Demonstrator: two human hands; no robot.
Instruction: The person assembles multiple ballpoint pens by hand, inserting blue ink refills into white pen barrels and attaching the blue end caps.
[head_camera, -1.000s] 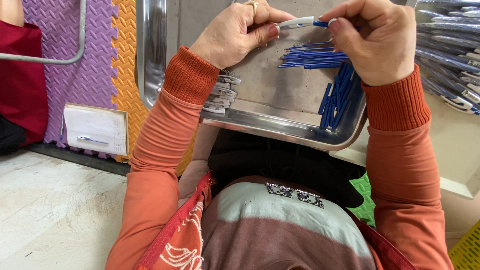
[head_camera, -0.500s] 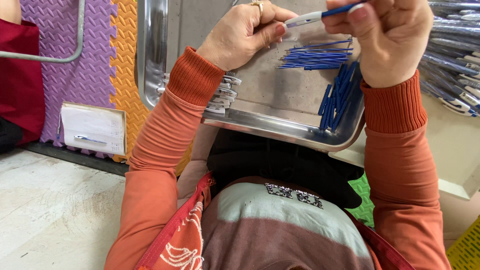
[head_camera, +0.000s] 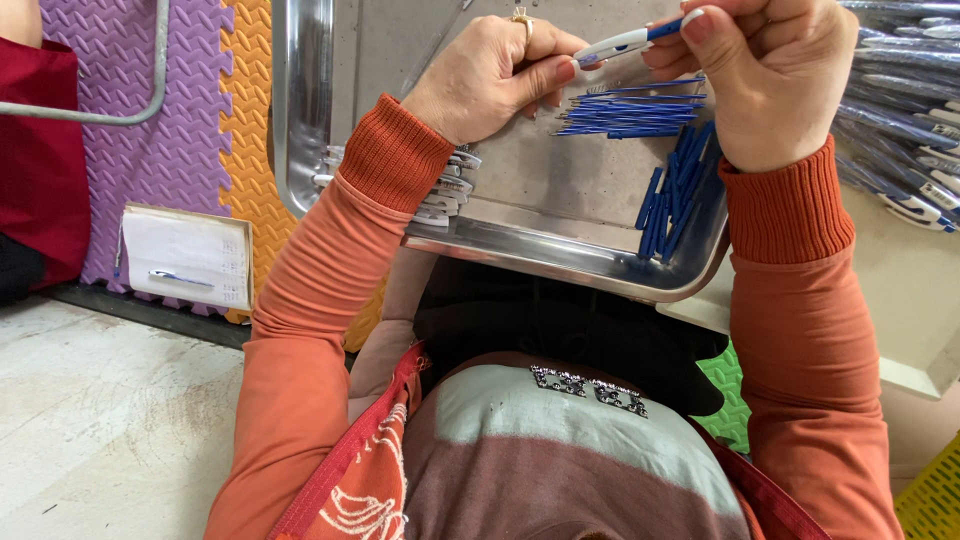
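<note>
Both hands now sit higher over the shiny steel tray (head_camera: 500, 245): the left hand (head_camera: 490, 80) pinches the white-and-blue plastic pen (head_camera: 625, 42) barrel, the right hand (head_camera: 775, 75) grips its blue end, apparently pressing parts together. Loose blue refills (head_camera: 630, 110) lie beneath.

Purple foam mat tiles (head_camera: 150, 150) laid at upper left, orange foam tile strip (head_camera: 245, 120) alongside. Pale worn concrete floor (head_camera: 100, 420) seen at lower left. Grey metal tube (head_camera: 100, 110) bent across purple tiles. Even light.
</note>
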